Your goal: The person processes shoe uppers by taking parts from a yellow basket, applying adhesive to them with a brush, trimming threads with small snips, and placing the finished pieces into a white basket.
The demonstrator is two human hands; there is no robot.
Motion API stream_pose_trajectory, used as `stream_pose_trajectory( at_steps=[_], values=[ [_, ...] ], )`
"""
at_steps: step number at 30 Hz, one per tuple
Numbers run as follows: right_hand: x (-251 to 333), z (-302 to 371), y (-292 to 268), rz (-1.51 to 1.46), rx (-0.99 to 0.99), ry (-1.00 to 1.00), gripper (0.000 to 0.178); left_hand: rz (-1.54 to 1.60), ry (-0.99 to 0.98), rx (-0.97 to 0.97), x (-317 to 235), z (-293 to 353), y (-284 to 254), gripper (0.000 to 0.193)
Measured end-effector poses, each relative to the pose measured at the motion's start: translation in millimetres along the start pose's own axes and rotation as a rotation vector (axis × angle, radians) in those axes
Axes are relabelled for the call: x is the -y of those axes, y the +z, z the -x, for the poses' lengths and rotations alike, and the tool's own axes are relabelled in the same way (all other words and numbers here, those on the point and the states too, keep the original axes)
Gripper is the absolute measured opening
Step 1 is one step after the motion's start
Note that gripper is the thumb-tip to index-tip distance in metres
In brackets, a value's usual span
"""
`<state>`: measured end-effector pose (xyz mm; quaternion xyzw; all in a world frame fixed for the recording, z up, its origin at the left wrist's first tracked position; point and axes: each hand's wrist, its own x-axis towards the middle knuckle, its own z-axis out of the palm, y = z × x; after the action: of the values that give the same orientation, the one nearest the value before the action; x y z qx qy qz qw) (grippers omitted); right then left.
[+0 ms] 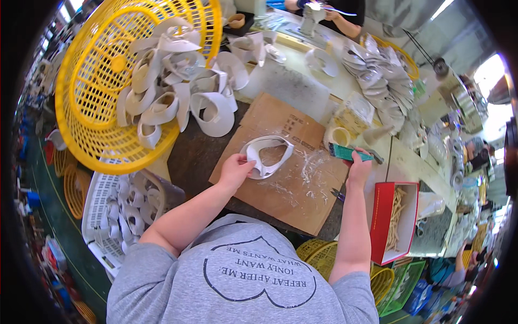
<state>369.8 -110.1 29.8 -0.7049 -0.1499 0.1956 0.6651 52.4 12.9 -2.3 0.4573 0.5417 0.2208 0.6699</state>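
Observation:
My left hand [238, 171] pinches the near left edge of a white ring-shaped piece [261, 167] with a large oval opening. It rests on or just above a flat sheet of brown cardboard [291, 208] strewn with white shavings. My right hand [357, 168] is closed around a green tool [349, 153] with a textured, brush-like face, held to the right of the cardboard and apart from the white piece. By the cardboard's right edge lies a small dark cutting tool [338, 195], partly hard to make out.
A big yellow basket [81, 124] with similar white pieces [213, 114] stands left. Below it is a white crate [100, 227] of white rings. A red box [382, 216] of tan sticks sits right. White pieces [375, 81] are stacked at back right, near another person's hand [345, 24].

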Motion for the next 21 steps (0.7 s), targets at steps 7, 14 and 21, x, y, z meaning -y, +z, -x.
stream_pose_trajectory(
  at_steps=[7, 14, 21],
  values=[
    [14.3, 98.2, 119.6, -0.093, 0.646, 0.054, 0.015, 0.387, -0.255, 0.042, 9.1, 2.2, -7.8, 0.016],
    [-0.3, 114.4, 155.4, 0.157, 0.799, -0.356, 0.018, 0.54, -0.292, 0.105, 17.6, 4.1, -14.5, 0.022],
    [2.1, 117.5, 109.2, 0.472, 0.97, -0.449, 0.019, 0.548, -0.197, 0.025, 19.0, 17.0, -6.1, 0.017]
  ],
)
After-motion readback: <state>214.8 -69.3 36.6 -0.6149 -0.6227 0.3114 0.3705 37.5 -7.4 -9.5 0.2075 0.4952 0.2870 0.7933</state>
